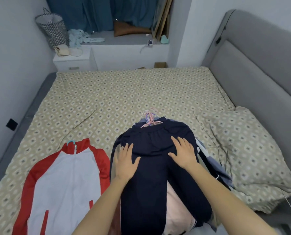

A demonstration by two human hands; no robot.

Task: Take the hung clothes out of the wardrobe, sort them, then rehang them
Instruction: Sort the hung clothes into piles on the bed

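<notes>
Small bedroom, pale walls. The bed (107, 99) fills most of the floor and wears a beige sheet with a diamond print. A grey padded headboard (260, 68) runs along the right side, and a pillow (243, 150) in the same print lies against it. At the far side stands a white nightstand (73, 60) with a checked laundry basket (53, 29) above it in the corner. Next to these is a raised window ledge with blue curtains (99, 12) and a brown cushion (129, 29).

Clothes lie at the near edge of the bed. A pile of hung garments is topped by navy trousers (158, 158), with pink hanger hooks (150, 118) sticking out at its far end. A pink garment (177, 206) shows underneath.

The left hand (125, 162) and right hand (183, 152) both rest flat on the trousers. Their fingers are straight and spread, gripping nothing.

Left of the pile a red-and-white zip jacket (65, 175) is laid out flat on a teal hanger (71, 142), its sleeve just beside the pile. The pile's right side comes close to the pillow. The bed's left edge runs tight along the wall.
</notes>
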